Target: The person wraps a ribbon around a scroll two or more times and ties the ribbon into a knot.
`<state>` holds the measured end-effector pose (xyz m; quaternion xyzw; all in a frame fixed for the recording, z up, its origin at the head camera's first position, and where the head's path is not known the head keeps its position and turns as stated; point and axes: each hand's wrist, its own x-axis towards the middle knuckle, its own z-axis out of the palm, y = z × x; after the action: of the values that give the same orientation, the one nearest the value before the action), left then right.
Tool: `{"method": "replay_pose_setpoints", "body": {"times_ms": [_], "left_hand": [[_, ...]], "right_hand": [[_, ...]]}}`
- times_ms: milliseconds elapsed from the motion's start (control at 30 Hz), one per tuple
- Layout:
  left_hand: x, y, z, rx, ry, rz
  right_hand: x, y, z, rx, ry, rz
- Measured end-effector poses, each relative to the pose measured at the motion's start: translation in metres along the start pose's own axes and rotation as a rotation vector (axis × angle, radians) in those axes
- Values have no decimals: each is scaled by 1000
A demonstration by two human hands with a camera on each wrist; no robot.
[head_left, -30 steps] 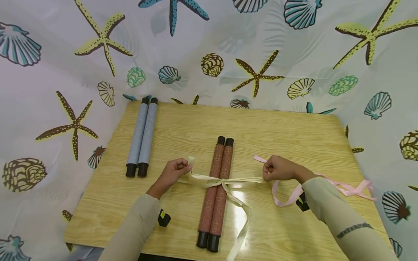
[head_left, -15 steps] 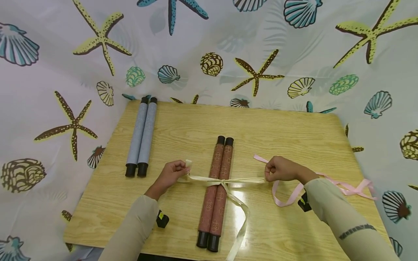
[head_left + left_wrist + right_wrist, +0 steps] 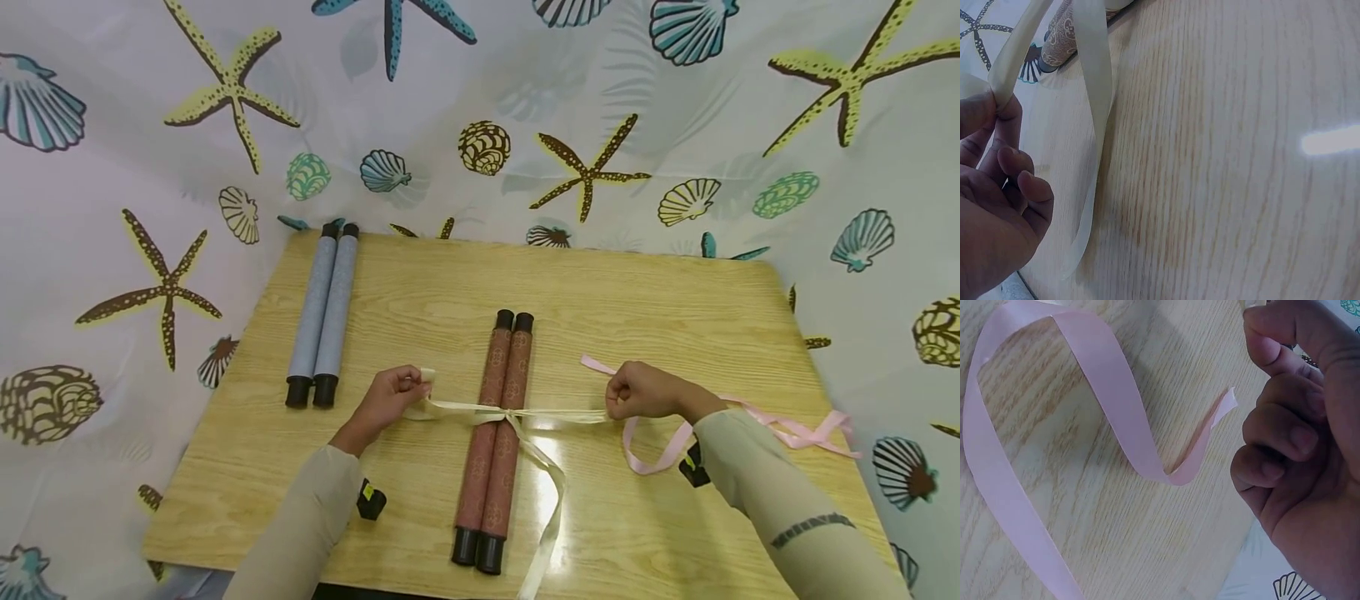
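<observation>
Two reddish-brown patterned scrolls (image 3: 474,483) with black end caps lie side by side. A cream ribbon (image 3: 555,414) is knotted around their middle. Left of the scrolls, my left hand (image 3: 384,402) pinches the ribbon between thumb and index finger; in the left wrist view a strand of ribbon (image 3: 1094,69) hangs past the hand (image 3: 1004,206). On the other side my right hand (image 3: 647,390) grips the ribbon's taut right part, its other fingers curled in the right wrist view. One loose tail (image 3: 551,533) trails toward the table's front edge.
A pink ribbon (image 3: 648,468) lies in loops under and beside the right forearm. Two grey-blue scrolls (image 3: 330,308) with black caps rest at the table's back left. The wooden table (image 3: 637,308) borders a curtain (image 3: 450,92) printed with shells and starfish.
My left hand has drawn slightly left, and the ribbon's left side has become straighter. The right hand shifted slightly right, then stayed about there. The scrolls lie almost where they were.
</observation>
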<state>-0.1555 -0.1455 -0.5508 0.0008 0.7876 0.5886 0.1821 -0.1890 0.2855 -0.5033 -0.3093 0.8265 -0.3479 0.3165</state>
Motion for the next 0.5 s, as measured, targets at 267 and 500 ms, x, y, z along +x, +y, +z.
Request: {"method": "replay_pose_setpoints", "body": {"times_ms": [267, 500], "left_hand": [[7, -1, 7, -28, 84, 5], [16, 9, 13, 1, 186, -65]], "right_hand": [[-2, 2, 4, -23, 31, 7], [-1, 4, 8, -74, 93, 85]]}}
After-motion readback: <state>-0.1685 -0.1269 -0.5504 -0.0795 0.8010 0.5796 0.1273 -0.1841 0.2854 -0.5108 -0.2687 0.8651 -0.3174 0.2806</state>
